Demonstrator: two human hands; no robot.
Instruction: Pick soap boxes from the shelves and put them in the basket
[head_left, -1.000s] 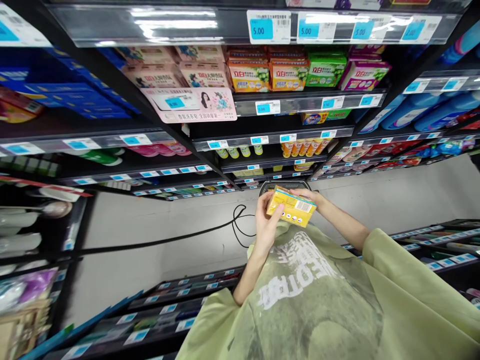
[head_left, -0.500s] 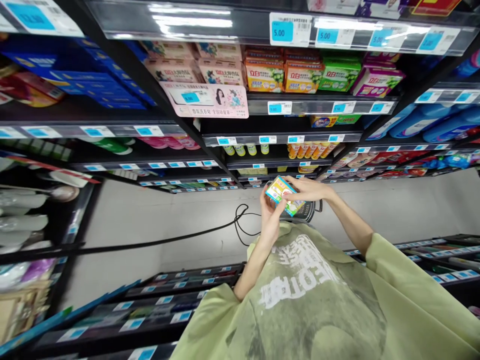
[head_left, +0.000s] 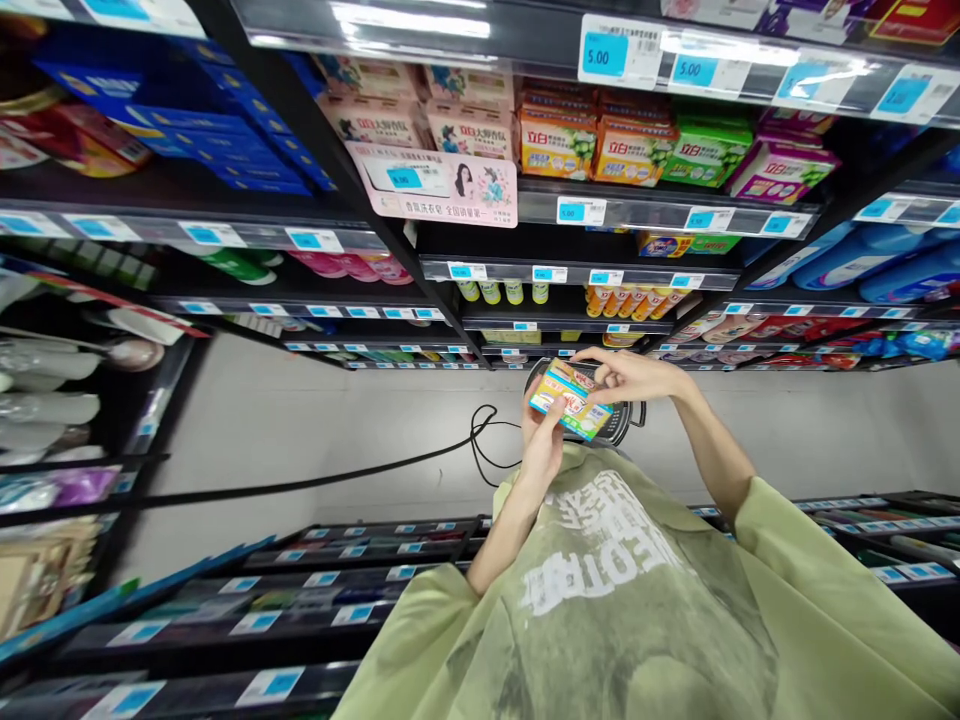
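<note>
Grey floor (head_left: 300, 410): room left of left hand (head_left: 543, 438)
Left hand: gripping yellow box (head_left: 573, 402)
Right hand (head_left: 636, 378): half-curled at its edge
Long axis: slanting rightward, print facing us

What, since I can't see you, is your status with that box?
Left hand holding yellow box. Right hand at its edge, grip unclear. Dark basket partly hidden behind; no obstruction visible.

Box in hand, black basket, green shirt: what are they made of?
Box: probably thin printed card, given the crisp edges and flat faces; any gloss coating is unclear.
Basket: likely molded plastic, low sheen, with a perforated wall.
Shirt: soft matte fabric, loosely draped; possibly cotton, fiber can't be confirmed.
</note>
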